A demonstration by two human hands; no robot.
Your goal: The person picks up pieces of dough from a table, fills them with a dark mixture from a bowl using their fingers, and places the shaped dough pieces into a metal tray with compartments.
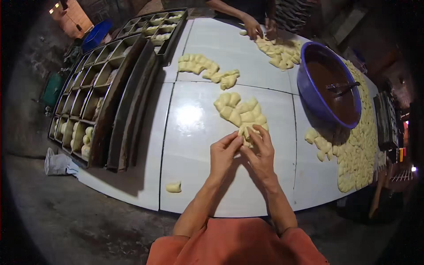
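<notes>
Both my hands meet at the near end of a cluster of pale dough pieces (pixel 242 110) on the white table. The fingers of my left hand (pixel 224 152) are closed on a small dough piece (pixel 245 131), with thumb and fingertips pressed to it. My right hand (pixel 262 152) grips the same piece from the other side, its fingers curled over the top. Parts of the piece are hidden under my fingertips. One loose lump of dough (pixel 173 187) lies by itself near the table's front edge, left of my forearms.
Divided metal baking pans (pixel 95 95), some with dough inside, line the left side. At right stands a purple basin (pixel 304 84) of brown liquid, beside a broad spread of dough pieces (pixel 357 163). Across the white table (pixel 198 163), another person's hands (pixel 256 28) touch more dough (pixel 282 53).
</notes>
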